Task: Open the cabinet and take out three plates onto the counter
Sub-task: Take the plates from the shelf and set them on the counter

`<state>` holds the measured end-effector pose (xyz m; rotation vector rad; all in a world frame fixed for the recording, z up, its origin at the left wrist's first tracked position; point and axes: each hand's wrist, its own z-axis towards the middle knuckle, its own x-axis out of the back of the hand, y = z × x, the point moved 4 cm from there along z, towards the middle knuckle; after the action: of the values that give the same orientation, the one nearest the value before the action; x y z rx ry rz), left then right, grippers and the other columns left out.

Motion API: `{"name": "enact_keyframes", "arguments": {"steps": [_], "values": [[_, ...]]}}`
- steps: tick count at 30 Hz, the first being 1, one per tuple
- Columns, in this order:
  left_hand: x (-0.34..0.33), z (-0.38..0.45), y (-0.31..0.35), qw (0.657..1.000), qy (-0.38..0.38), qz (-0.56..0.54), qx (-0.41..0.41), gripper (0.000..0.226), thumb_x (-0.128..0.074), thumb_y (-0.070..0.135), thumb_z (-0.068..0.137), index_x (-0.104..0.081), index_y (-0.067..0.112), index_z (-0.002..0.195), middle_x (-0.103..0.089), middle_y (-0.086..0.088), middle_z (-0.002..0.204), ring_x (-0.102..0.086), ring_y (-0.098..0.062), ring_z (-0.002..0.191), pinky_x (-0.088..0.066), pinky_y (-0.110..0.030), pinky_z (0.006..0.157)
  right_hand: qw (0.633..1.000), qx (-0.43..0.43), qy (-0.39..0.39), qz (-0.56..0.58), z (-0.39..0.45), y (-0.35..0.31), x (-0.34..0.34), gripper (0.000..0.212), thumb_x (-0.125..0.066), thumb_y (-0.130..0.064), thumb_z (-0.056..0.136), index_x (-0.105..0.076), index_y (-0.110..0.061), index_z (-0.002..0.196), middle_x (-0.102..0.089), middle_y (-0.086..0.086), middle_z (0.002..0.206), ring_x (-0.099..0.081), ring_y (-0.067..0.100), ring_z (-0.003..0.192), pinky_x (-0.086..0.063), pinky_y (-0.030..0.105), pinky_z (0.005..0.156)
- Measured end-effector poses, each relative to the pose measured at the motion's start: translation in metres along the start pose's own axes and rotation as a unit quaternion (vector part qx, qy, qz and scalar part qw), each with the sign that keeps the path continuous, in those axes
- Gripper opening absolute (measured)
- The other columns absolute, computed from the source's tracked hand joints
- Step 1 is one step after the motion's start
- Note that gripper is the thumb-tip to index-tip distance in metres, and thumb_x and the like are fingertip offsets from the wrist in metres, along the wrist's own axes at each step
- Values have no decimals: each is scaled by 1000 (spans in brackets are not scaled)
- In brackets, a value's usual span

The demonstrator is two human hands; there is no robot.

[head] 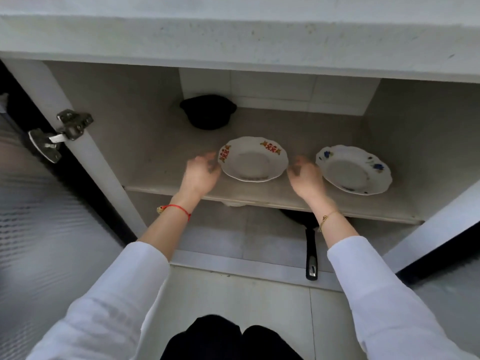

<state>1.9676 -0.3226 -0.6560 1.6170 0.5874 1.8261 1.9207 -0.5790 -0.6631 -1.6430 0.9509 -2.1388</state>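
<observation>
Grip: left hand (201, 175) and right hand (307, 179) spread, fingers curled, flanking red-patterned plate (253, 159); contact unclear through blur.
Plates: red-patterned plate mid-shelf; blue-patterned plate (353, 169) just right of the right hand.
Cabinet: doors open; shelf (161, 162) carries both plates.
Behind: black pot (207, 111).

No words, brand names or numbers can be read anywhere. The nearer plate (253, 159) carries only red and gold ornaments on its rim, too blurred to tell whether they are characters or plain pattern. The other plate (353, 169) shows blue flowers, no writing. The metal end of the pan handle (311, 255) bears nothing legible.
</observation>
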Motion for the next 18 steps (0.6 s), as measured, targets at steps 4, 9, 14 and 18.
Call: {"name": "enact_keyframes", "arguments": {"steps": [4,9,14,18], "values": [[-21,21,-10,1000,1,0,10,40,-57,20,92,-57,13,131,-69,-16,117,-62,-35,111,-45,-31,91,999,-14,-8,-34,26,8,-17,35,-50,-25,95,-52,-4,123,-62,19,115,-58,37,106,-48,38,82],[-41,37,-20,999,-28,-11,30,26,-57,24,91,-67,12,111,-71,-10,110,-64,-29,106,-45,-28,85,999,-30,-33,-22,45,14,-31,35,-51,-23,93,-53,-3,122,-63,18,118,-56,36,113,-47,41,94],[-49,41,-23,997,-33,-26,64,25,-59,22,89,-69,13,111,-73,-9,108,-64,-28,105,-43,-27,83,996,-46,-74,5,55,9,-37,33,-48,-12,90,-61,-5,120,-65,16,121,-58,33,114,-48,38,97],[-49,41,-25,995,-34,-48,76,25,-61,20,87,-70,15,110,-73,-6,110,-64,-24,107,-40,-20,81,996,-51,-76,21,53,6,-37,33,-46,-4,88,-64,-5,116,-65,16,120,-58,33,114,-48,39,97]]}}
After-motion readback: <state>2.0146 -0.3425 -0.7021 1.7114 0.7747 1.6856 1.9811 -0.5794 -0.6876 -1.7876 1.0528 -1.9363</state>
